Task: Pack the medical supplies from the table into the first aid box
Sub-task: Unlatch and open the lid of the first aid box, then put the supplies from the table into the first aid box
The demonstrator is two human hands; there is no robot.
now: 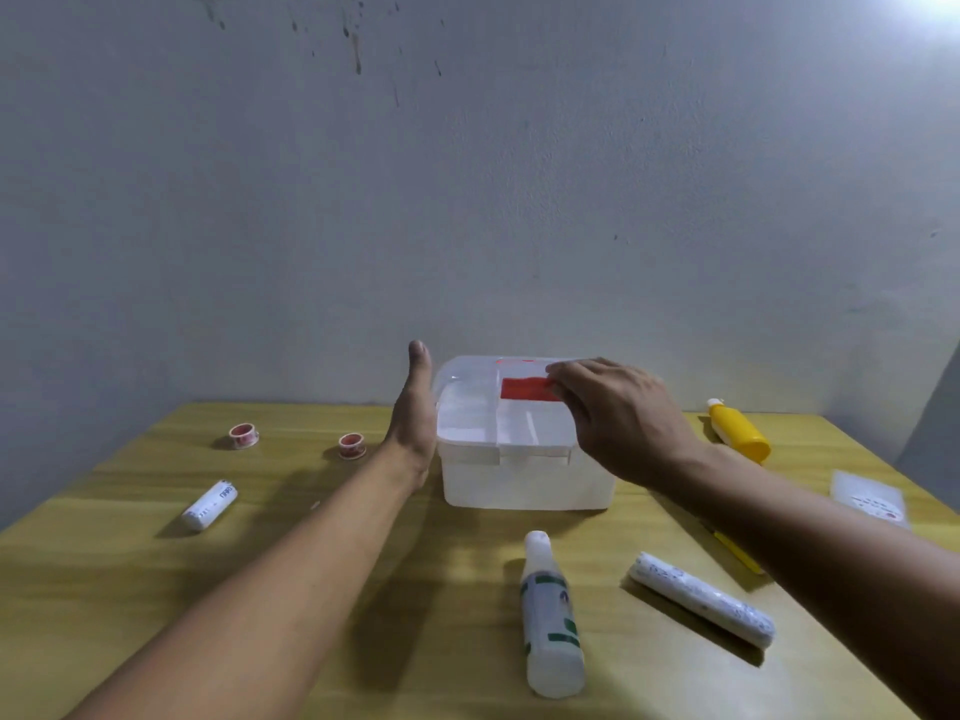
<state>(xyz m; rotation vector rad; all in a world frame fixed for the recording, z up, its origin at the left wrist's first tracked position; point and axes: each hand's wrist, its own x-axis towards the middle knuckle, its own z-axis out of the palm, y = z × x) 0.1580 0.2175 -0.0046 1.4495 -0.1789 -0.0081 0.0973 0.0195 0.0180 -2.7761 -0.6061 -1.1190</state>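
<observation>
A white box (524, 449) with a red label on its closed lid was seen on a yellowish table (130, 589), near the far edge and against a grey wall; every other place is given from it. Far to its left, towards the back, one small tape roll (243, 435) was set, and a second tape roll (351, 444) was placed nearer, still left of the box. Left and nearer the camera, a short bandage roll (209, 506) was laid on its side.

The left hand (413, 413) was held flat and on edge just beside the box's left wall, fingers straight and together, thumb not seen; whether the wall was touched could not be told. Nothing was gripped by it.

In front of the box, nearer the camera, a white bottle (551, 615) with green marks was laid on its side. To the right of that, a longer bandage roll (701, 599) was laid slantwise.

The right hand (618, 413) was placed palm down over the right part of the lid, fingers loosely curled with the tips at the red label; no pinch was seen.

Right of the box, a yellow bottle (737, 431) was laid on its side. Farther right and nearer, a flat clear packet (867, 498) was laid, and a thin yellow object (737, 553) was partly hidden by the right forearm.
</observation>
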